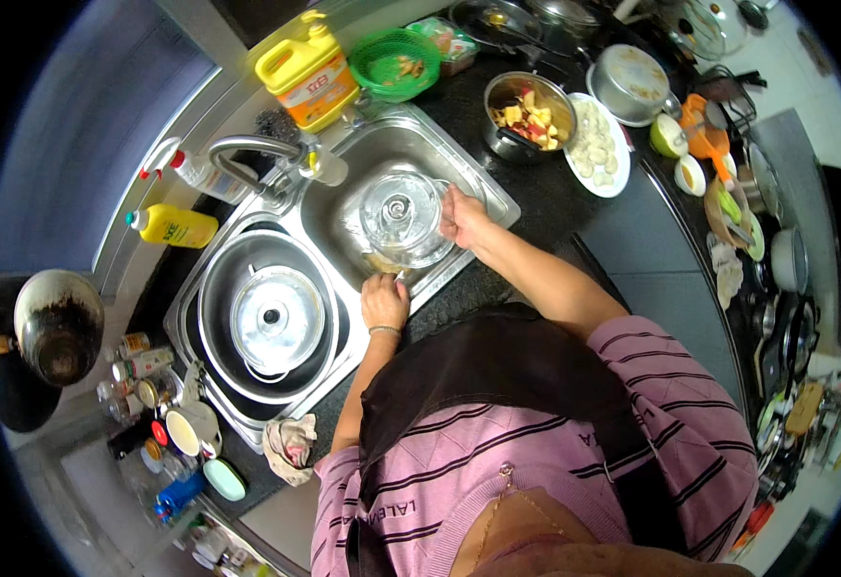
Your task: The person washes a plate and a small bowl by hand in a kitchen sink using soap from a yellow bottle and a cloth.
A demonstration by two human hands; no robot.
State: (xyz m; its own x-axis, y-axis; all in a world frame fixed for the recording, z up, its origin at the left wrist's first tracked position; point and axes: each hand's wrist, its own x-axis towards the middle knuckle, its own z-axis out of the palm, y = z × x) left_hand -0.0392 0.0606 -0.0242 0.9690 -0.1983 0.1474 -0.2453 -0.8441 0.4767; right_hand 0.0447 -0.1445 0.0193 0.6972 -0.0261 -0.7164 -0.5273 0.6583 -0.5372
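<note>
In the steel sink's right basin lies a clear glass lid or shallow glass vessel with a round centre. My right hand grips its right rim. My left hand rests at the basin's near edge with the fingers curled; whether it holds something small, I cannot tell. A large steel bowl sits in the left basin, and in it lies a round lidded pot. The curved faucet stands behind, between the two basins.
Behind the sink stand a yellow detergent jug, a green basket and a yellow bottle. To the right are a pot of cut fruit and a white plate of dumplings. A crumpled cloth lies near the left basin.
</note>
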